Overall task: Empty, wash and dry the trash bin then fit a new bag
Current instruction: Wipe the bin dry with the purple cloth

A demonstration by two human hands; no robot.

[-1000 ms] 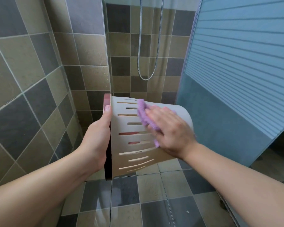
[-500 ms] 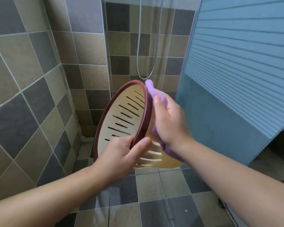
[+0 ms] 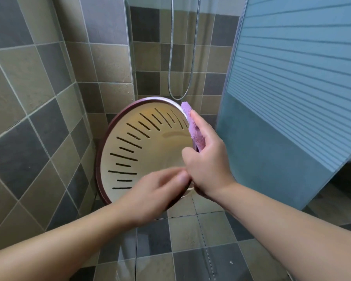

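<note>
Drying step: the left hand (image 3: 160, 191) grips the bin (image 3: 142, 142) at its near rim, and the right hand (image 3: 207, 157) pinches a cloth (image 3: 193, 128) on the bin's right rim — next, wipe inside.

Floor (image 3: 190, 236): square tiles in mixed dark grey, mid grey and beige, pale grout lines. A wet sheen is seen on the tiles at bottom centre. A clear glass panel (image 3: 130, 57) is set upright on the floor left of centre; its lower edge is seen crossing the tiles. A frosted blue striped panel (image 3: 292, 98) is stood on the floor at right. More tiled floor is visible past that panel at far right, in shadow. Whether the bin touches the floor cannot be told; its lower edge is hidden.
</note>
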